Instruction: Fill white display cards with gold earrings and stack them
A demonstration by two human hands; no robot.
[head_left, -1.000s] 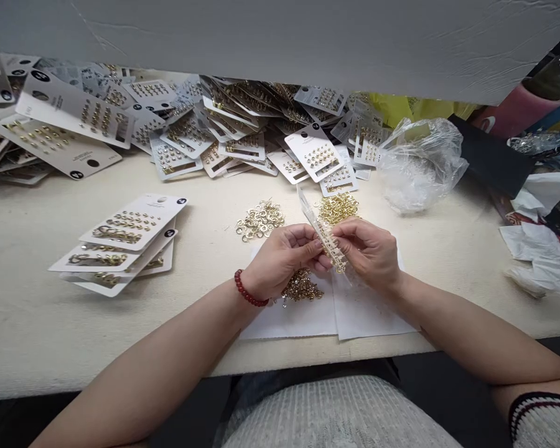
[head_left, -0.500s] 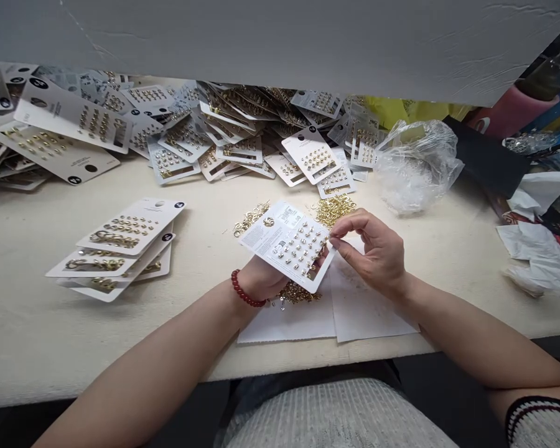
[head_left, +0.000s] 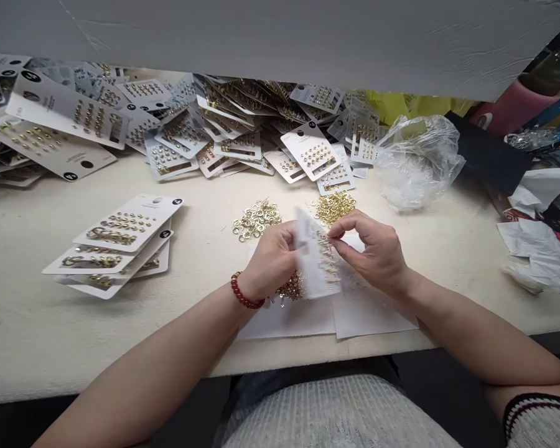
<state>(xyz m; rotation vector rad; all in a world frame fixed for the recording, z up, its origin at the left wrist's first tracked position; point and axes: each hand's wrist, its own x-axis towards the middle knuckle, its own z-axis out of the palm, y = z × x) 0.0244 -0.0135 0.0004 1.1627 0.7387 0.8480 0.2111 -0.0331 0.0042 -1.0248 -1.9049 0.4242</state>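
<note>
My left hand [head_left: 276, 256] grips a white earring card [head_left: 312, 261] by its left side; the card stands nearly on edge and is blurred. Rows of small earring parts stick out from its right face. At the card's right edge, thumb and forefinger of my right hand [head_left: 371, 249] are pinched together; whatever sits between those fingertips is too small to make out. Below the card lies a heap of small gold studs [head_left: 290, 287], partly hidden, on white paper [head_left: 373, 317]. Behind my hands are a pile of pale gold hoops [head_left: 256, 219] and a pile of yellow-gold pieces [head_left: 335, 207].
To the left, a small stack of filled earring cards [head_left: 126, 224] lies on the table [head_left: 205, 336]. A large heap of cards [head_left: 242, 118] runs along the back under a grey panel [head_left: 280, 43]. At right are a clear plastic bag [head_left: 417, 165] and crumpled tissues [head_left: 536, 255].
My left hand has turned the card from lying face up to nearly edge-on, exposing the pale hoops behind. The right hand stays pinched at almost the same spot.
</note>
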